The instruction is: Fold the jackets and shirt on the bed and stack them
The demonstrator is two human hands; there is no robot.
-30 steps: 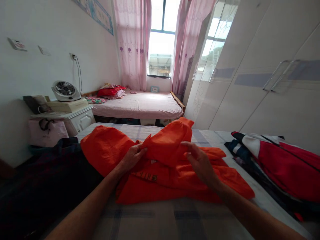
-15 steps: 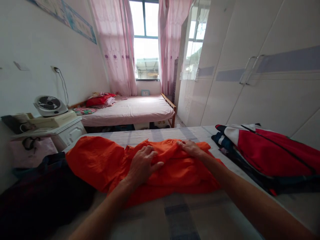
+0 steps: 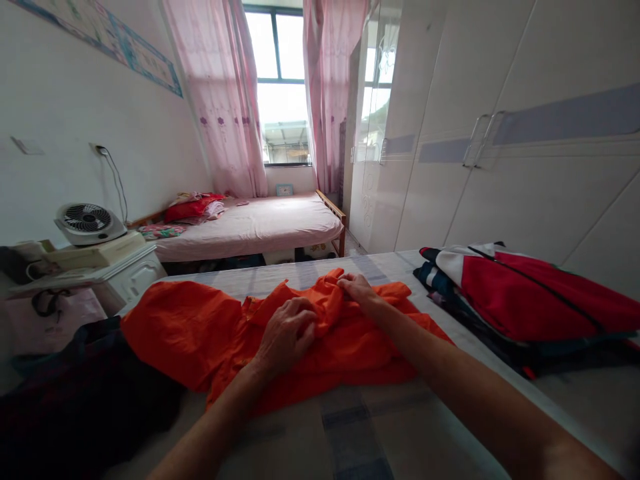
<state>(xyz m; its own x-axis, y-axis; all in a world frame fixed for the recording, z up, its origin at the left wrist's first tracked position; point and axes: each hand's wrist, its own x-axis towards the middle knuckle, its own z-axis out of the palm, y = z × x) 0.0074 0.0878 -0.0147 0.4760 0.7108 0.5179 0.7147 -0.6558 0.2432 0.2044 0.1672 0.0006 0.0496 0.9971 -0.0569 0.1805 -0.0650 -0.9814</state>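
At the middle of the checked sheet [image 3: 280, 450], an orange garment [image 3: 330, 357] is spread, its puffed end lying toward nine o'clock. At one o'clock a bunched fold is pinched in the fingertips of the right hand [image 3: 357, 287], presumably so that it can be controlled. The left hand [image 3: 287, 333] is laid mid-garment, fingers curled, perhaps as a steadying weight (whether cloth is grasped beneath cannot be told). Red-and-white clothing [image 3: 525, 293] is stacked toward three o'clock, apparently for elbow room.

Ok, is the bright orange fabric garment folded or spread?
The orange garment is neither fully: its left part lies spread, its middle bunched at the right hand.
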